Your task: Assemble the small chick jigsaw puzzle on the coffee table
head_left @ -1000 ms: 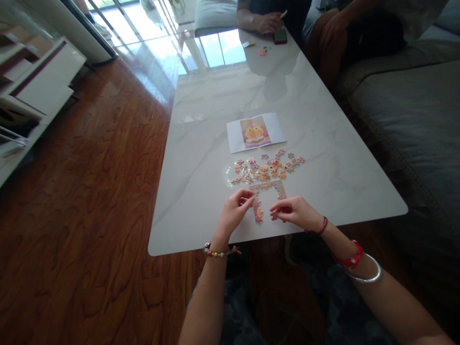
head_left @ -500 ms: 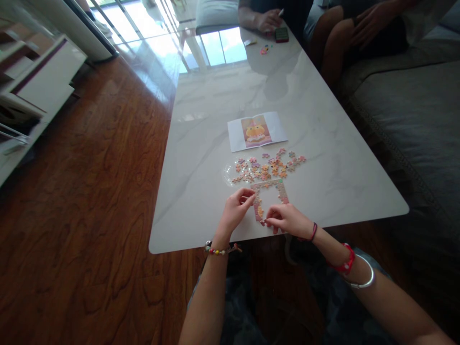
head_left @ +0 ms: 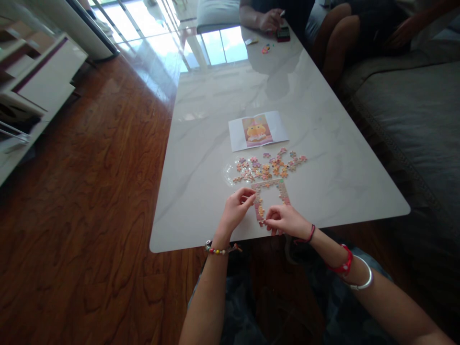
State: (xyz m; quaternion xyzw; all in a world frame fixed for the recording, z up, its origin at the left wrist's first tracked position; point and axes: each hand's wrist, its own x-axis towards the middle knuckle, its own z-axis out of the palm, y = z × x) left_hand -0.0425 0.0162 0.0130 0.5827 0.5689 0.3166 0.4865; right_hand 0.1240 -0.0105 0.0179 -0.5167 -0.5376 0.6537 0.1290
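A partly joined puzzle frame [head_left: 270,185] lies near the front edge of the white marble table [head_left: 201,158]. My left hand [head_left: 235,211] rests with curled fingers against the frame's left strip. My right hand [head_left: 285,221] pinches a small puzzle piece at the bottom end of that strip. Several loose pink and orange pieces [head_left: 268,166] are scattered just behind the frame. A printed reference picture [head_left: 257,130] lies further back.
At the table's far end another person's hand [head_left: 268,20] rests beside a dark phone [head_left: 283,33] and a few small pieces [head_left: 265,49]. A grey sofa [head_left: 413,105] runs along the right. White shelving [head_left: 32,81] stands left on the wooden floor.
My right hand has slid left with its piece, from right of the frame to the bottom of the left strip. My left hand has stayed put.
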